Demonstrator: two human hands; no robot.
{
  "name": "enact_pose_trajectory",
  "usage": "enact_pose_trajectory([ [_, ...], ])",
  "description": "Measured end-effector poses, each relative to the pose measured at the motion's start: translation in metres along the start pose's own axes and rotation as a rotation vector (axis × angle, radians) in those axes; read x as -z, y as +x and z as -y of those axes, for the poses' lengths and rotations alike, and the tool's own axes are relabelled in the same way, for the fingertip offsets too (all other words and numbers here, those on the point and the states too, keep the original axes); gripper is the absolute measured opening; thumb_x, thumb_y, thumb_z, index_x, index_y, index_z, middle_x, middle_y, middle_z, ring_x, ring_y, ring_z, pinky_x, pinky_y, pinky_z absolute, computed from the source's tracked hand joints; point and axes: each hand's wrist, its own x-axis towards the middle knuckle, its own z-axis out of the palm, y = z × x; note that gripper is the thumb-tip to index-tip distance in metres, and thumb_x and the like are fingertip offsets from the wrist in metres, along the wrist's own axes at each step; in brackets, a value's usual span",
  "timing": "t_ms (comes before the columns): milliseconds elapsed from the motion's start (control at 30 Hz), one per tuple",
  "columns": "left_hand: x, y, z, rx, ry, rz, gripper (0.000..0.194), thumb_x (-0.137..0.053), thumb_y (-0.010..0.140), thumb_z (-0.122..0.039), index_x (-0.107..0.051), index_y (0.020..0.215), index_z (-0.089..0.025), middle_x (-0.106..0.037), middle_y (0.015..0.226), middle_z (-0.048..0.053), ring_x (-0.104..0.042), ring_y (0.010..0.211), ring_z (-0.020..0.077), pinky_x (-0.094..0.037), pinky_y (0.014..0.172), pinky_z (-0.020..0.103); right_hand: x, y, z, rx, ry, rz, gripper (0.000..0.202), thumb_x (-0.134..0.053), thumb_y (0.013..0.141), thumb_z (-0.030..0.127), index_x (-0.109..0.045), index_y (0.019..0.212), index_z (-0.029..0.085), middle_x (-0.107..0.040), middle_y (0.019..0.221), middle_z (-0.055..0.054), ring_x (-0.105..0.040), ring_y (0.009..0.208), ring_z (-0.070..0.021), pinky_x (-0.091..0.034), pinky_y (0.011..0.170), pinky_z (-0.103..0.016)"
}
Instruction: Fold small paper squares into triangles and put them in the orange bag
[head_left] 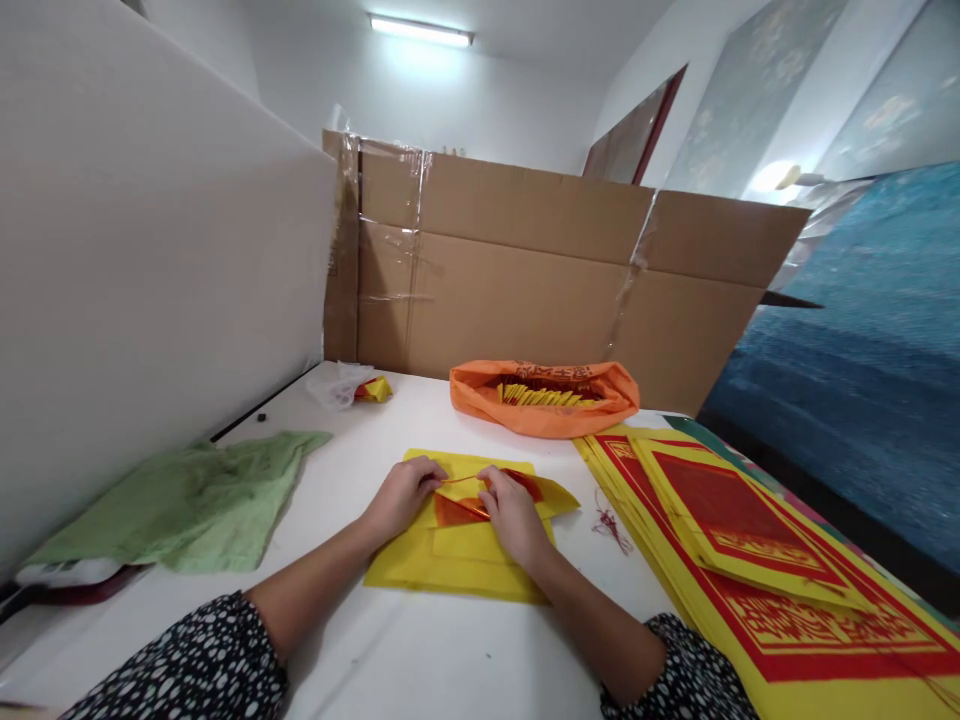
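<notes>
Both hands work at a folded yellow and red paper piece (461, 490) over a larger yellow sheet (480, 572) on the white table. My left hand (403, 492) pinches the folded piece at its left upper edge. On the other side, my right hand (511, 510) has its fingers closed on the same piece near its top middle. A yellow pointed flap spreads to the right, beyond my right hand. Fingertips of both hands are partly hidden by the folds.
An orange bag (517, 418) holding yellow folded papers stands at the back. Stacked red-and-yellow sheets (750, 510) lie at right, red string (613, 528) beside them. A green cloth (187, 500) lies left. A clear plastic bag (337, 385) rests near the cardboard wall (517, 280).
</notes>
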Motion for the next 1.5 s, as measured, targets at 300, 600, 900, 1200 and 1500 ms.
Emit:
enact_pose_trajectory([
  [300,-0.003,-0.001,-0.002,-0.091,0.135,0.023,0.025,-0.045,0.085,-0.006,-0.066,0.080,-0.018,-0.064,0.082,0.004,-0.059,0.082,0.0199,-0.043,0.073,0.029,0.000,0.002,0.001,0.008,-0.080,0.019,0.024,-0.047,0.088,0.008,-0.067,0.091,0.021,-0.065,0.089,-0.005,-0.061,0.086,-0.0193,-0.044,0.077,-0.027],
  [600,-0.005,-0.002,-0.001,-0.112,0.170,0.024,0.025,-0.045,0.086,-0.006,-0.066,0.080,-0.019,-0.064,0.082,0.004,-0.059,0.082,0.0201,-0.044,0.072,0.029,-0.003,0.003,-0.003,0.030,-0.104,0.014,0.028,-0.046,0.089,0.008,-0.070,0.093,0.021,-0.066,0.090,-0.006,-0.061,0.086,-0.0199,-0.043,0.076,-0.027],
  [900,-0.007,-0.004,0.003,-0.150,0.231,0.051,0.025,-0.044,0.088,-0.008,-0.067,0.082,-0.018,-0.063,0.086,0.005,-0.057,0.085,0.0201,-0.045,0.074,0.030,-0.005,0.000,0.002,0.016,-0.323,0.063,0.028,-0.043,0.090,0.007,-0.065,0.096,0.024,-0.062,0.093,-0.005,-0.058,0.075,-0.0171,-0.040,0.064,-0.025],
  [1200,-0.014,-0.026,-0.026,-0.271,0.775,0.266,0.032,-0.045,0.087,-0.005,-0.064,0.112,-0.012,-0.064,0.104,0.018,-0.062,0.093,0.0283,-0.049,0.081,0.038,-0.003,-0.021,0.003,0.254,-0.296,0.167,0.041,-0.045,0.087,0.005,-0.061,0.120,0.025,-0.061,0.126,-0.010,-0.050,0.120,-0.0273,-0.037,0.103,-0.046],
  [1500,-0.036,-0.030,-0.032,-0.166,0.690,0.270,0.058,-0.060,0.080,-0.012,-0.054,0.133,-0.035,-0.057,0.129,0.022,-0.051,0.118,0.0464,-0.039,0.087,0.064,0.037,-0.073,-0.011,0.094,0.058,0.318,0.065,-0.068,0.077,0.040,-0.052,0.137,0.021,-0.038,0.150,-0.010,-0.031,0.140,-0.0321,-0.025,0.114,-0.049],
])
